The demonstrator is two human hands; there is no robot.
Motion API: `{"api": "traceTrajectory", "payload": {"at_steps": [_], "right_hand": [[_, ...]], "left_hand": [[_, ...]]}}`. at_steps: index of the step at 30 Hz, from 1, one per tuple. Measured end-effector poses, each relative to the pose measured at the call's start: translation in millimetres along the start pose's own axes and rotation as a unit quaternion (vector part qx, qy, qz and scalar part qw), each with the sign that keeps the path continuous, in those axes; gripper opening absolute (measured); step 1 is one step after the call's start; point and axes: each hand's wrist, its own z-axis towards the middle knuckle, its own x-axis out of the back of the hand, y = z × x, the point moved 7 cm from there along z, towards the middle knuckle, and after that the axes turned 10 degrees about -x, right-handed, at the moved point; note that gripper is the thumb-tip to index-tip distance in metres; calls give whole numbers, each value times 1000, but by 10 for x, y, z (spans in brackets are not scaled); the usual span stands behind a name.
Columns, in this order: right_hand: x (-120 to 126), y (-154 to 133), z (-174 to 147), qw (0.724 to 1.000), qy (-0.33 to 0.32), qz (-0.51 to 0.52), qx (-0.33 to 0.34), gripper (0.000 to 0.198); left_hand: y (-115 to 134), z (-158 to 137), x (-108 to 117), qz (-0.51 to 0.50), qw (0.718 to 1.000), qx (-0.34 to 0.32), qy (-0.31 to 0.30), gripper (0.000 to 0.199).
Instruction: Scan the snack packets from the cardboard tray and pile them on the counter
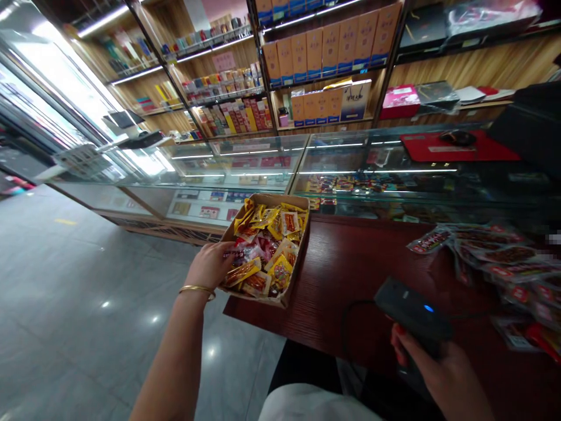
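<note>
A shallow cardboard box (pixel 298 257) is full of small yellow and clear snack packets (pixel 280 272), with a few pink-red ones in the middle. It sits at the left end of the dark red wooden table, partly past its edge. My left hand (pixel 209 263), with a gold bangle at the wrist, grips the box's left wall, fingers over the rim; the fingertips are partly hidden. In my right hand (pixel 432 368) is a black barcode scanner (pixel 412 307) with a lit blue light. My fingers wrap its handle by the red trigger, above the table.
Several flat snack packets (pixel 499 257) lie piled on the table's right (pixel 333 280). Behind stands a glass display counter (pixel 245 175), with a red mouse mat (pixel 421 149) and mouse on top. Shelves of boxes line the wall. Tiled floor (pixel 100 304) is on the left.
</note>
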Motion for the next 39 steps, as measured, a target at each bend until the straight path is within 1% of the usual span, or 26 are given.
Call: {"api": "traceTrajectory", "payload": {"at_steps": [2,4,5,6,8,10,11,13,15,16,18,20,22,24,25,27,28,30,33,36,39], "right_hand": [[14,-16,-21,1000,5,0,8,48],[41,-27,-31,1000,12,-3,14,47],[53,-28,-31,1000,14,-7,15,47],[60,-24,-28,1000,12,-11,15,47],[71,-7,-19,1000,7,-12,10,47],[81,8,-16,1000,9,-6,6,48],[81,10,-20,1000,11,-4,4,48],[67,-6,-40,1000,12,-5,4,47],[43,-43,-67,1000,14,-7,6,45],[34,-66,-80,1000,18,-5,8,45],[20,-111,-97,1000,26,0,15,46],[3,-143,-108,999,26,-4,19,48],[9,-174,-131,999,35,-19,25,50],[39,-214,-174,997,57,-30,37,50],[50,-234,-199,996,64,-31,44,49],[51,-258,-237,996,62,-29,49,48],[47,-263,-247,997,57,-29,50,47],[41,-269,-256,997,49,-31,52,44],[47,-285,-263,997,53,-29,55,40],[39,-320,-286,997,56,-17,56,36],[28,-345,-304,997,53,-10,57,34]], "left_hand": [[42,47,-97,29,998,-29,-41,51],[45,78,-159,57,996,-24,-66,59],[38,86,-167,73,995,-16,-72,60],[29,87,-158,89,993,-6,-76,59],[-1,66,-88,113,991,13,-75,49],[-25,12,52,102,993,24,-51,39],[-27,-27,146,78,996,28,-26,37],[6,-133,353,-8,998,37,50,38],[136,-253,480,-136,983,45,112,44],[259,-304,486,-211,968,45,125,47],[635,-369,386,-354,928,30,115,47],[1121,-395,189,-454,887,-5,80,41],[1605,-400,-40,-501,862,-63,43,34],[1955,-397,-273,-517,849,-106,20,41],[2061,-391,-386,-525,844,-111,14,47],[2151,-369,-592,-552,830,-85,6,55],[2154,-357,-677,-568,820,-64,4,53],[2119,-331,-789,-588,808,-26,4,43],[2039,-297,-846,-583,812,-2,7,31],[1968,-278,-879,-576,817,14,3,30],[1921,-272,-903,-568,822,33,15,30]]}}
